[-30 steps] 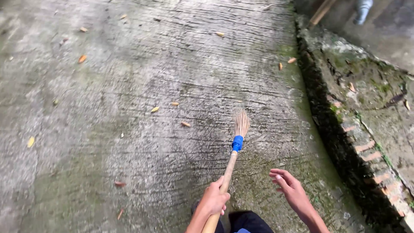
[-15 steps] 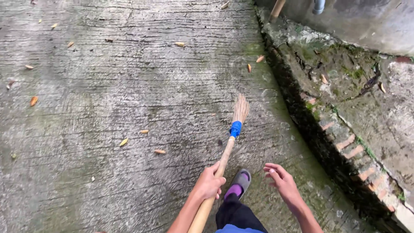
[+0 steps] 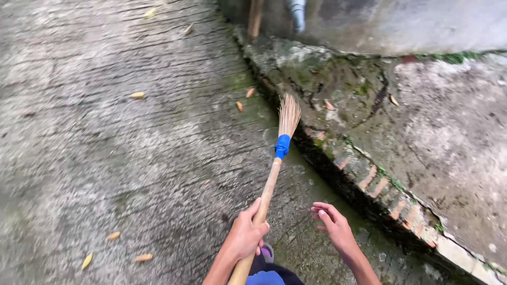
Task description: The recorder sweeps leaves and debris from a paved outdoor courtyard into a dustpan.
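Note:
My left hand (image 3: 245, 235) grips the wooden handle of a stick broom (image 3: 270, 179) with a blue band below its tan bristles (image 3: 289, 115). The bristles point up and forward, near the mossy edge of a raised ledge. My right hand (image 3: 334, 228) hovers to the right of the handle, fingers spread, holding nothing. A grey and purple shoe shows just below my left hand.
Rough grey concrete ground carries scattered dry leaves (image 3: 137, 95). A raised brick and concrete ledge (image 3: 380, 184) with moss runs diagonally on the right. A grey pipe (image 3: 297, 13) and a wooden pole (image 3: 255, 16) stand against the wall at the top.
The view has swung right, so the ledge now sits closer to the middle. The broom head has moved up toward the ledge edge. The leaves have slid left and down in view.

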